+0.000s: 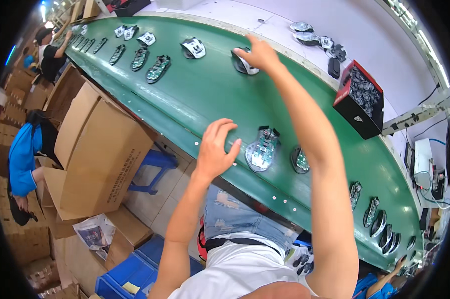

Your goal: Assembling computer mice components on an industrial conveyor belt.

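Note:
On the green conveyor belt, a mouse shell (248, 69) with a pale inside and dark edge lies under my right hand (260, 55). That arm stretches over to the belt's far side. Thumb and forefinger are apart at the shell; whether they touch it I cannot tell. My left hand (216, 152) hovers open and bare at the near edge of the belt, fingers slightly bent. To its right is an opened mouse base with a green circuit board (263, 149). Another mouse base (299, 160) is partly hidden behind my right forearm.
More shells (194, 48) and circuit-board bases (158, 69) lie along the belt. A red and black box (360, 97) of small dark parts stands at the far side. Cardboard boxes (95, 149), a blue stool (154, 169) and blue bins (128, 276) are at the left. Other people work nearby.

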Tool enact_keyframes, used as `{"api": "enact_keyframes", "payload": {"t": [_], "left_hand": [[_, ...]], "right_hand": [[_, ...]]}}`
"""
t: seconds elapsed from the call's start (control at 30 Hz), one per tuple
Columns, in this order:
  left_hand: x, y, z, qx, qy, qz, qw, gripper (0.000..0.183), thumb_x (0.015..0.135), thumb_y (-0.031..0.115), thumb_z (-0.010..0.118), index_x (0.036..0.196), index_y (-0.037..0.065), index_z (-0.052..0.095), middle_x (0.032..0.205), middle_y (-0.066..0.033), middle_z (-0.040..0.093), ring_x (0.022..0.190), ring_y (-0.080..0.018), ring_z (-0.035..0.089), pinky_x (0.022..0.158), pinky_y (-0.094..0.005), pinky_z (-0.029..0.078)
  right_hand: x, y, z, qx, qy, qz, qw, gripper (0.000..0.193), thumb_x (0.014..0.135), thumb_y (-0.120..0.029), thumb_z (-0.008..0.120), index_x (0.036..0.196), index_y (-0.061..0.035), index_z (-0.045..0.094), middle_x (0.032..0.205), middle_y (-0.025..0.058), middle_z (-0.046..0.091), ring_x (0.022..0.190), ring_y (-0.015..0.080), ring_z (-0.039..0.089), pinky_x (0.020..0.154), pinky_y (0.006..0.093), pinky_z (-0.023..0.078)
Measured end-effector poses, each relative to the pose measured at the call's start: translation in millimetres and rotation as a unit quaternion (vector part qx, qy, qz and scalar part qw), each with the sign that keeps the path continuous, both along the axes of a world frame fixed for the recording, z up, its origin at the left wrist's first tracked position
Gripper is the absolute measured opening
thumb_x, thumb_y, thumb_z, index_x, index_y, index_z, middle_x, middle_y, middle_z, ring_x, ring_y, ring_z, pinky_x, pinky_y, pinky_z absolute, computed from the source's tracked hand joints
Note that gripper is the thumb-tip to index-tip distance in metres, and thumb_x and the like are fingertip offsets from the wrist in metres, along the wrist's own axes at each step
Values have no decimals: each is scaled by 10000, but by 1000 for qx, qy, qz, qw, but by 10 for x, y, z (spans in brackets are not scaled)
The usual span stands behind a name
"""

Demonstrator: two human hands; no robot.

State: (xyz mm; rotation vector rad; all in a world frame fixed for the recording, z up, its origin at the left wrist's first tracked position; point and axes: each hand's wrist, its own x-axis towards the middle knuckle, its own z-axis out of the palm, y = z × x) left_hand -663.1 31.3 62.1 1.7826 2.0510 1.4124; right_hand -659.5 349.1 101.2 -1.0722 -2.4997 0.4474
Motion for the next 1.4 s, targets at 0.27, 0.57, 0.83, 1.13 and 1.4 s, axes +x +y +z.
{"api": "enact_keyframes", "payload": {"t": [0.27, 0.57, 0.83, 1.13, 1.4], "left_hand": [[61, 126, -12, -6, -40, -24, 999, 323, 841, 111, 700, 1137, 1, 631, 1232, -196, 613, 1163, -389, 576, 1022, -442, 454], [-3, 32, 122, -58, -36, -43, 997, 306, 889, 99, 666, 1174, -8, 632, 1302, -175, 600, 1214, -357, 561, 1047, -427, 439], [-64, 4, 103, -97, -8, -60, 993, 314, 909, 93, 639, 1210, 5, 623, 1355, -153, 591, 1249, -338, 547, 1075, -432, 410], [-73, 39, 99, -109, 20, -61, 992, 288, 940, 124, 626, 1203, 7, 629, 1356, -148, 599, 1258, -337, 552, 1072, -432, 418], [-81, 29, 70, -115, 39, -58, 991, 295, 943, 135, 628, 1209, 8, 632, 1367, -144, 595, 1265, -332, 548, 1076, -433, 414]], "right_hand": [[-56, -55, -324, 13, 5, -42, 999, 471, 893, -402, 660, 1346, -274, 643, 1232, 183, 632, 1162, 415, 577, 1025, 521, 474], [3351, -1437, 1252, 82, 62, -25, 994, 462, 916, -256, 694, 1361, -145, 638, 1217, 159, 659, 1105, 336, 641, 1001, 383, 481], [5821, -2420, 570, 49, 85, -434, 895, 545, 896, -244, 761, 1384, -79, 582, 1194, 175, 694, 1067, 237, 674, 958, 335, 504], [5923, -2369, -50, 46, -22, -394, 918, 505, 866, -248, 772, 1310, -62, 618, 1242, 181, 662, 1118, 361, 633, 990, 418, 478], [5963, -2343, -260, 118, -29, -415, 902, 428, 1073, -295, 429, 1385, -30, 553, 1311, 199, 615, 1219, 383, 552, 1069, 450, 397]]}}
